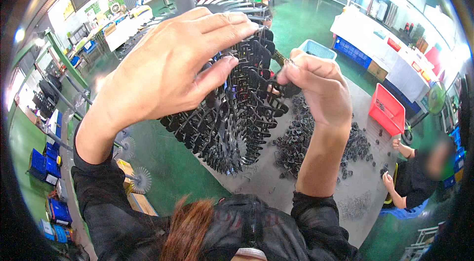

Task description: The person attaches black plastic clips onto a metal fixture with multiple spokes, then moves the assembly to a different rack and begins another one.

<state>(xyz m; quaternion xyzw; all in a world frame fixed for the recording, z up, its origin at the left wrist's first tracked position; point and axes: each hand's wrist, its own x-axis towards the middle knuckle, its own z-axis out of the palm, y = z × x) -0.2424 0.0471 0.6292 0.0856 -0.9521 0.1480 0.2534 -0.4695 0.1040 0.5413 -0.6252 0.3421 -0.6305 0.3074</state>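
Observation:
In front of me hangs a large round rack (234,122) with many small black clip-like parts on its wire hooks. My left hand (173,58) lies over its upper left side, fingers stretched out along it and thumb apart. At the rack's right side, my right hand (321,83) is closed in a pinch on a small black part (289,89). That part is partly hidden by the fingers and sits close to the hooks. A loose pile of similar black parts (294,145) lies on the grey table (276,197) below.
A red bin (387,110) with a few parts stands at the table's right, and a light-blue basket (318,49) at its far side. A seated co-worker (419,177) handles small parts at the right. Round bristled racks (141,181) stand at left, near blue boxes (43,167).

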